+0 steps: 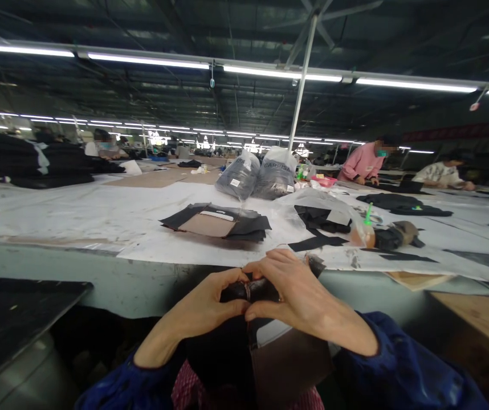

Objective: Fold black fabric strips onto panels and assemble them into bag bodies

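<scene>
At the table's front edge, my left hand (210, 304) and my right hand (296, 293) meet, fingertips nearly touching. Both pinch the upper edge of a black and brown panel (289, 364), my thumbs on the near side and my fingers on the far side. The panel hangs down towards my lap and looks like fabric or leather. A seam runs down its middle, and a white patch (272, 331) shows under my right hand. Dark folded material (264, 289) fills the gap between thumbs and fingers. Beyond my hands lies a stack of similar black and brown pieces (206, 222).
Grey plastic-wrapped bundles (276, 173) stand farther back on the white table (77, 213). To the right are a green-nozzled glue bottle (362, 234) and black cloth scraps (324, 219). A dark pile (35, 159) sits at left. Co-workers, one in a pink top (362, 162), are across the table.
</scene>
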Tool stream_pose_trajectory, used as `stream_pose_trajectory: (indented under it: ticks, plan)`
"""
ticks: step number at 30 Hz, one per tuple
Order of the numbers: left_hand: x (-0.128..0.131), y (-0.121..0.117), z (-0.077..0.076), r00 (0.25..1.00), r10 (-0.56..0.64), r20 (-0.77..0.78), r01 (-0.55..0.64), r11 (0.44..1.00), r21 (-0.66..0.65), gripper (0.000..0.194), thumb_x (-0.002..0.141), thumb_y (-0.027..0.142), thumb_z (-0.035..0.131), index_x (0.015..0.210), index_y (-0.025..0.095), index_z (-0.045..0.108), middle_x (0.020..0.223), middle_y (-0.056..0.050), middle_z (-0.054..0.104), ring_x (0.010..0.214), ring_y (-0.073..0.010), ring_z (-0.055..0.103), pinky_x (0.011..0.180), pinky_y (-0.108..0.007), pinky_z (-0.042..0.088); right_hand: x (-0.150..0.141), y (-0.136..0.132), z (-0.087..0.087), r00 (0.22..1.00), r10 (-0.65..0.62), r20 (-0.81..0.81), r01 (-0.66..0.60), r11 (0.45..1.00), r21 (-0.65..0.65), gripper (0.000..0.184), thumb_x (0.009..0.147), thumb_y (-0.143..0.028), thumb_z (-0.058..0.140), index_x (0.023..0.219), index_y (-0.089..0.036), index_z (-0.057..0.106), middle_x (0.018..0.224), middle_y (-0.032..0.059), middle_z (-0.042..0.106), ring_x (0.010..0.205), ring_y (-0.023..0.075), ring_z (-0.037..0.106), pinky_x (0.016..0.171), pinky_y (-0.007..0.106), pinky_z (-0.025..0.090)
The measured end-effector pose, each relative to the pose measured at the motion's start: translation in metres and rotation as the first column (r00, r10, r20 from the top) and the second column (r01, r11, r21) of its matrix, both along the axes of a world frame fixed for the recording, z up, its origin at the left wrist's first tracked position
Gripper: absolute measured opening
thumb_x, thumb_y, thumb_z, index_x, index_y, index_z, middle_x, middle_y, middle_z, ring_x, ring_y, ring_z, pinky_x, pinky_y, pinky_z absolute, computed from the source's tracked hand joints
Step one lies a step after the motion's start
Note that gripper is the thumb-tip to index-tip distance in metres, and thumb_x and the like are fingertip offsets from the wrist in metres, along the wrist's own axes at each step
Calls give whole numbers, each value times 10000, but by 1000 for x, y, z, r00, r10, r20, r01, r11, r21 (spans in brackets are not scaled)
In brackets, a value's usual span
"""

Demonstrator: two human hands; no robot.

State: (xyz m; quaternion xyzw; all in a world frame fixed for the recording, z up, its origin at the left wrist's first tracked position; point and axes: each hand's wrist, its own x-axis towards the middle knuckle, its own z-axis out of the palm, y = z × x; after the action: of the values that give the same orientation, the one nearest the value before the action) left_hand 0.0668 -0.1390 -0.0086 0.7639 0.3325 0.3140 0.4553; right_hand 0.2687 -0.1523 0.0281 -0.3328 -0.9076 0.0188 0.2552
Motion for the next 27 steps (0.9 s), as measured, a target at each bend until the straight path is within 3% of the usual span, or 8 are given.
stream_pose_trajectory:
  ticks: [4,10,16,19,25,27]
  plan:
    - [-4,-2,1,990,-103,92,105,994,-14,208,830,330,599,947,159,617,922,-21,617,853,-168,540,771,-269,429,1,-2,-1,1000,27,-8,-27,999,-30,407,788,-462,749,1059,-193,607,953,48,637,935,213,562,858,323,422]
    - [0,-7,2,997,37,68,-41,997,61,236,860,387,570,832,157,616,843,-20,615,804,-165,531,741,-266,419,1,-1,2,1000,17,-16,-19,992,-124,386,773,-393,784,1057,-208,600,953,34,633,958,215,561,875,326,422]
    - [-1,-8,4,1000,14,20,-16,994,112,187,880,318,530,854,162,629,822,-6,621,770,-148,520,723,-251,407,2,7,2,998,-17,-65,-3,958,-285,437,705,-346,841,1078,-246,637,948,-1,641,986,204,575,866,297,430]
    - [-2,-8,4,1000,-1,22,-1,992,129,199,890,316,519,835,158,627,803,-3,612,756,-141,515,715,-245,401,4,13,-1,994,-24,-111,-20,926,-376,462,682,-352,852,1087,-267,647,922,-15,648,933,195,596,815,282,448]
    - [-4,-11,6,1000,22,-21,-19,986,163,193,875,287,487,801,165,617,724,4,570,689,-139,477,652,-246,380,5,18,-1,969,42,-243,-182,789,-587,390,765,-330,779,1104,-213,627,838,-16,676,762,153,643,670,240,472]
    - [-5,-14,7,999,50,-18,-46,984,169,224,873,327,475,802,175,624,728,-1,582,688,-149,486,641,-251,385,4,15,0,965,26,-260,-181,785,-593,359,784,-316,755,1101,-207,626,841,-8,682,767,156,649,669,243,477]
